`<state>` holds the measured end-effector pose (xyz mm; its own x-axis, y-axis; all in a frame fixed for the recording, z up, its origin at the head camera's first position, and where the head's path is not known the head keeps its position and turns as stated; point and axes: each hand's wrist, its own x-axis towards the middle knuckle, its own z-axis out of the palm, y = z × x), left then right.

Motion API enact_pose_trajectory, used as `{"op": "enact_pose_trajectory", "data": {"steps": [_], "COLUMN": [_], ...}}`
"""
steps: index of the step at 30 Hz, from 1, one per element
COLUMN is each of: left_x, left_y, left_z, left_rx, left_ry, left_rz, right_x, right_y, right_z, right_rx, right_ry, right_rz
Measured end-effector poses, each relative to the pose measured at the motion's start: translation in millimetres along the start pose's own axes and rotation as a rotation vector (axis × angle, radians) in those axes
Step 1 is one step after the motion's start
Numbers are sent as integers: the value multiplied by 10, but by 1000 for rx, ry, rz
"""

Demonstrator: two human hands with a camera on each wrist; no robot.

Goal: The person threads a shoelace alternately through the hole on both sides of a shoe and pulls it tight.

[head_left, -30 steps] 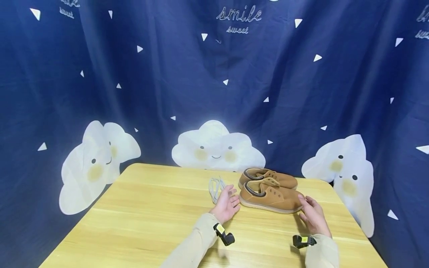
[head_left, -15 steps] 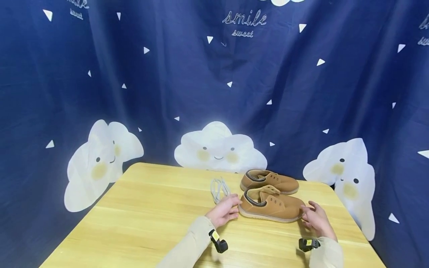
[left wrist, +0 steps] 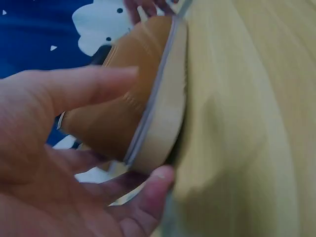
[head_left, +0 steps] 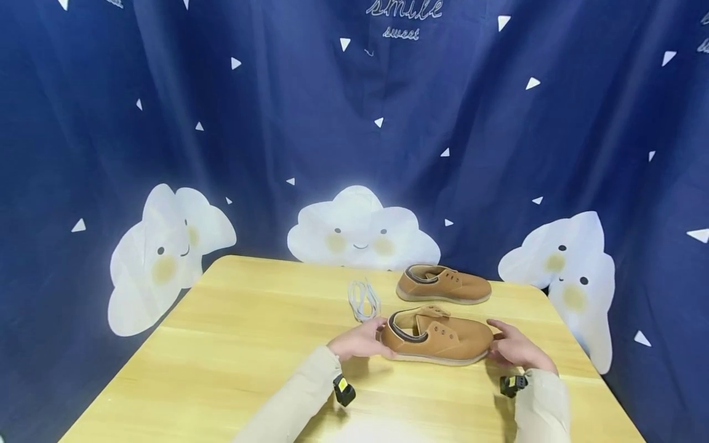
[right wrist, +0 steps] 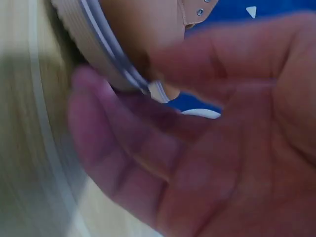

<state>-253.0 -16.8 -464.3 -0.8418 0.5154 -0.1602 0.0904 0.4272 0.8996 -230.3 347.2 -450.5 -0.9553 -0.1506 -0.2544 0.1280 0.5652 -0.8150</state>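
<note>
One held shoe [head_left: 445,340] neighbours cord [head_left: 357,307] (seemingly coiled).

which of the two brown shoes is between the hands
The nearer shoe: left hand at its heel, right hand at its toe. The farther shoe stands behind it, touched by neither.

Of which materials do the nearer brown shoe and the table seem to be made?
Nearer brown shoe: the upper seems matte leather or imitation leather, by its dull, stitched surface; the beige sole looks like rubber, by its ridged edge. Table: wood or wood-look laminate, slightly glossy, by its yellowish grain and bright reflection.
</note>
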Motion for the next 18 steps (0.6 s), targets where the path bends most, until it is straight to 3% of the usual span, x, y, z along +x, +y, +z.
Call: {"op": "enact_pose_trajectory", "data": {"steps": [4,8,13,18], "left_x": [-87,-169,-262,-371], "left_y": [-5,-18,-66,-116], "left_z": [-94,-183,-336,-523], "left_rx": [105,222,300,349], "left_ry": [-16,10,36,33], "left_rz": [36,63,70,-2], "right_x": [-20,-1,64,121], "right_y": [-56,-135,-276,-401], "right_z": [-11,47,174,325], "right_rx": [-22,-79,-136,-133], "right_ry": [-136,-243,-276,-282], "right_rz": [-59,-156,-195,-190]}}
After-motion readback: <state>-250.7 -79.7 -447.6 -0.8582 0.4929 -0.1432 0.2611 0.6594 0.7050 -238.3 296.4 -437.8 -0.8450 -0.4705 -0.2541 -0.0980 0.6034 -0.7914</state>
